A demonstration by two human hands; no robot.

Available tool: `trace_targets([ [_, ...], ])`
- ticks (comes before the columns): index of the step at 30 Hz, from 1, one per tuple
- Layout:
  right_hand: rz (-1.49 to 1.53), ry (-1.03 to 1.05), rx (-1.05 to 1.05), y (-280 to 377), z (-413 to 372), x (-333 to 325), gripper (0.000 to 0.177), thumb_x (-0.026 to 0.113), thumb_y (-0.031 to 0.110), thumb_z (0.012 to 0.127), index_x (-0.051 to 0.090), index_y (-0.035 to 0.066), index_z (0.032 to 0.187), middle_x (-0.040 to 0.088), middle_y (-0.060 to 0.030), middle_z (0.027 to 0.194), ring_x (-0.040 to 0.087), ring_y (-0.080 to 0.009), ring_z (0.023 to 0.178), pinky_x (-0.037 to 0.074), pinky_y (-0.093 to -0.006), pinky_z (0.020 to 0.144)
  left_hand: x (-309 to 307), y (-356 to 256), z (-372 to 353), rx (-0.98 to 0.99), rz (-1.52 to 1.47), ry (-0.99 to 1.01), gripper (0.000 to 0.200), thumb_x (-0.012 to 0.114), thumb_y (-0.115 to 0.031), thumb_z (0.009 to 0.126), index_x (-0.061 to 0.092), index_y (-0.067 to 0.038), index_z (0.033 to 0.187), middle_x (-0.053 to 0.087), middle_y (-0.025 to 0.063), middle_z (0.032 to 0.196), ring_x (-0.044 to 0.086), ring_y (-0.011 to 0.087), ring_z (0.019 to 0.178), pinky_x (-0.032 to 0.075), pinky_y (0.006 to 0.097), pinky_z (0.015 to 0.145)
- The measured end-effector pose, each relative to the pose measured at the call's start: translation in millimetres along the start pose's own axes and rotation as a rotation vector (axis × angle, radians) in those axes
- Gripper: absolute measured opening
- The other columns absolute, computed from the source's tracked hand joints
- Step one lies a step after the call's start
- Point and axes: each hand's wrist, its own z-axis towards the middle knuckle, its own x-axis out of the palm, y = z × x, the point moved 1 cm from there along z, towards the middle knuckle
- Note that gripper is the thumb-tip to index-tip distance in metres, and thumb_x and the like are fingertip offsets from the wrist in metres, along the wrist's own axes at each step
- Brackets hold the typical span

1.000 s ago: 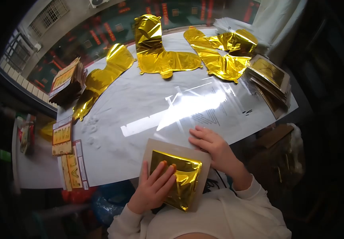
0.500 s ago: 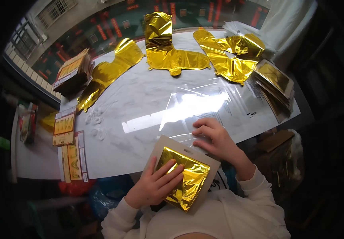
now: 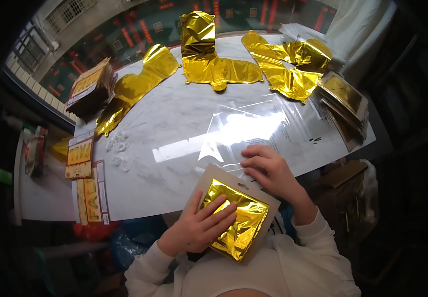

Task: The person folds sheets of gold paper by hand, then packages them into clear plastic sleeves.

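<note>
Folded gold foil packet (image 3: pixel 246 222) on flat grey card (image 3: pixel 215 174) with a slotted end; at the near edge of the bench, close against the wearer's front, tilted.

Marble-patterned white bench (image 3: pixel 164 119), spanning most of the view. Along its far side, three flattened gold foil balloons: a long curved one (image 3: pixel 147 74) at left, an L-shaped one (image 3: pixel 219 69) in the middle, an angular one with a gap in its centre (image 3: pixel 300 84) at right.

Clear plastic sleeves (image 3: pixel 241 131), glare across them, spread right of centre. Far left corner: upright stack of red-and-yellow printed cards (image 3: pixel 90 91); more printed cards (image 3: pixel 79 158) flat along the left edge. Right end: leaning pile of gold-faced packs (image 3: pixel 345 101).

Left hand (image 3: pixel 199 225): fingers spread over the foil, touching; thumb hidden, cannot tell if it grips the card. Right hand (image 3: pixel 273 171): fingers bent and parted, tips at the near end of the sleeves; cannot tell if it pinches any.

Smallest: white stringy loops (image 3: pixel 120 148), left of centre; a few tiny black marks (image 3: pixel 315 140) at right.
</note>
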Motion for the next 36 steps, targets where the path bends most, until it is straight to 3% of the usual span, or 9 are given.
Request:
trace_targets([
  [6,0.026,-0.033,0.027,3.7,0.6,-0.4,0.017,0.079,0.003,0.087,0.074,-0.001,0.103,0.07,-0.0135,0.123,0.064,-0.0312,0.123,0.054,-0.0381,0.099,0.8,-3.5,2.0,-0.006,-0.025,-0.02,0.05,0.066,-0.025,0.1,0.058,-0.008,0.146,0.054,0.0116,0.156,0.05,0.034,0.145,0.035,0.0726,0.113],
  [18,0.009,-0.063,0.062,3.0,3.2,3.1,0.015,0.082,0.003,0.084,0.074,0.0,0.097,0.07,-0.0124,0.119,0.069,-0.0277,0.111,0.059,-0.0348,0.087,4.2,-4.2,2.0,-0.028,-0.034,-0.032,0.05,0.066,-0.026,0.101,0.057,-0.008,0.147,0.054,0.0122,0.157,0.05,0.0336,0.146,0.034,0.073,0.113],
  [31,-0.064,-0.111,0.04,3.3,3.5,4.8,0.021,0.088,0.012,0.08,0.074,0.003,0.093,0.072,-0.0103,0.115,0.07,-0.0259,0.104,0.059,-0.0335,0.081,7.1,-5.4,0.7,-0.049,-0.037,-0.044,0.049,0.067,-0.023,0.101,0.057,-0.007,0.146,0.054,0.0126,0.156,0.05,0.0347,0.146,0.032,0.0719,0.115],
  [33,-0.046,-0.104,0.063,2.8,3.5,5.1,0.021,0.088,0.011,0.08,0.074,0.003,0.093,0.072,-0.0104,0.115,0.07,-0.026,0.103,0.059,-0.0336,0.081,5.3,-6.3,1.2,-0.069,-0.083,-0.034,0.049,0.07,-0.018,0.1,0.056,-0.007,0.146,0.053,0.0142,0.157,0.045,0.0367,0.149,0.025,0.0734,0.119],
  [36,-0.022,-0.099,0.079,0.2,2.9,6.5,0.018,0.087,0.01,0.081,0.075,0.003,0.092,0.072,-0.0108,0.115,0.071,-0.0262,0.102,0.059,-0.0337,0.079,5.8,-6.1,1.0,-0.072,-0.088,-0.034,0.049,0.07,-0.019,0.1,0.056,-0.007,0.146,0.052,0.0141,0.158,0.045,0.0365,0.149,0.024,0.0734,0.119],
])
